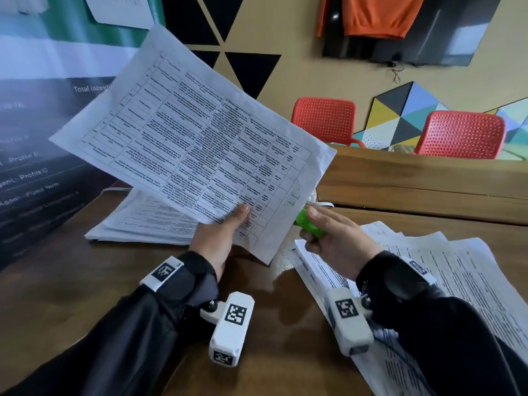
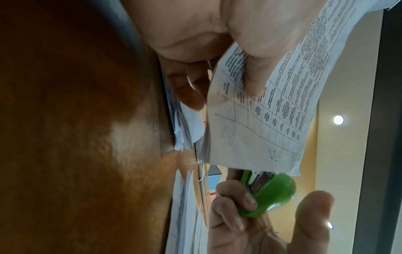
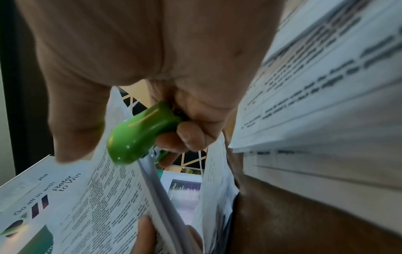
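Observation:
My left hand (image 1: 221, 234) pinches a set of printed sheets (image 1: 185, 138) by the lower edge, thumb on top, and holds them up above the wooden table (image 1: 85, 281). The same sheets (image 2: 272, 110) show a printed grid in the left wrist view, with my left thumb (image 2: 256, 68) pressed on them. My right hand (image 1: 331, 238) grips a small green stapler (image 1: 307, 224), just right of the sheets' lower corner. In the right wrist view the stapler (image 3: 139, 135) has its nose at the paper edge (image 3: 121, 197). The stapler (image 2: 272, 195) sits just below the sheets' corner.
One paper stack (image 1: 143, 221) lies on the table behind my left hand, and a spread stack (image 1: 443, 281) lies under my right forearm. Two red chairs (image 1: 325, 118) (image 1: 463, 135) stand beyond the far table edge. A dark banner (image 1: 34, 155) stands at the left.

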`<state>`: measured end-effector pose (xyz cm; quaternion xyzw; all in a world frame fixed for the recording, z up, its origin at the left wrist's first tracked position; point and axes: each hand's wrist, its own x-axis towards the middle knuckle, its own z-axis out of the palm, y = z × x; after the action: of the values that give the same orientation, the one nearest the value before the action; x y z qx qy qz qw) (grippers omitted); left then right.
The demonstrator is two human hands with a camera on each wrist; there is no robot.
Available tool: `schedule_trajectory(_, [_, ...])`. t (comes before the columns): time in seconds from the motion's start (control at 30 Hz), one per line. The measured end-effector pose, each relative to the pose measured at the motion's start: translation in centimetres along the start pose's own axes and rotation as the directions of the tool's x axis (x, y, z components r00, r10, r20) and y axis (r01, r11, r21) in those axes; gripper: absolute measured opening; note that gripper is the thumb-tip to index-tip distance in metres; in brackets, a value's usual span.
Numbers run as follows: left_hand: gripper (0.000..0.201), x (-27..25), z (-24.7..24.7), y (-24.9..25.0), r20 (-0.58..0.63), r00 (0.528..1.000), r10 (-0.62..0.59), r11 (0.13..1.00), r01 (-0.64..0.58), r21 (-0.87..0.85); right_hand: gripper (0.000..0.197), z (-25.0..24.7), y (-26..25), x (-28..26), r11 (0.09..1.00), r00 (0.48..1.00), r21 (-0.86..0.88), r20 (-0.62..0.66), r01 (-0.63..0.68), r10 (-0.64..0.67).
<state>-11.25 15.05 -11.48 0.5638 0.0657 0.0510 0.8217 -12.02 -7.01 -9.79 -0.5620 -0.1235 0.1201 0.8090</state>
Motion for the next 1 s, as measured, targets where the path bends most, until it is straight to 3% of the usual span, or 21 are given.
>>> schedule_trajectory(0.17, [0.069, -0.6, 0.4, 0.1, -0.016, 0.998, 0.058, 0.998, -0.058, 0.009, 0.058, 0.0, -0.1, -0.2, 0.998, 0.999, -0.058, 0.021, 0.039, -0.038])
schedule_trajectory(0.4, [0.090, -0.5, 0.0, -0.1, -0.063, 0.994, 0.090, 0.994, -0.085, 0.072, 0.070, -0.7, 0.0, -0.2, 0.988, 0.996, -0.126, 0.035, 0.085, -0.082])
schedule_trajectory(0.5, [0.093, -0.7, 0.1, -0.1, -0.046, 0.992, 0.118, 0.988, -0.113, 0.103, 0.064, -0.7, 0.1, -0.1, 0.984, 0.995, -0.154, 0.029, 0.095, -0.092])
schedule_trajectory(0.6, [0.082, -1.3, 0.6, 0.3, -0.013, 0.984, 0.179, 0.976, -0.176, 0.128, 0.048, -0.6, 0.1, 0.0, 0.979, 0.994, -0.169, 0.027, 0.110, -0.107])
schedule_trajectory(0.77, [0.051, -1.7, 1.0, 0.3, 0.036, 0.983, 0.177, 0.978, -0.180, 0.106, 0.020, -0.6, -0.1, -0.3, 0.953, 0.986, -0.265, -0.033, 0.147, -0.161])
schedule_trajectory(1.0, [0.048, -1.6, 1.1, 0.0, 0.045, 0.991, 0.129, 0.991, -0.131, 0.039, 0.052, -0.7, 0.0, 0.0, 0.909, 0.968, -0.366, -0.073, 0.198, -0.240])
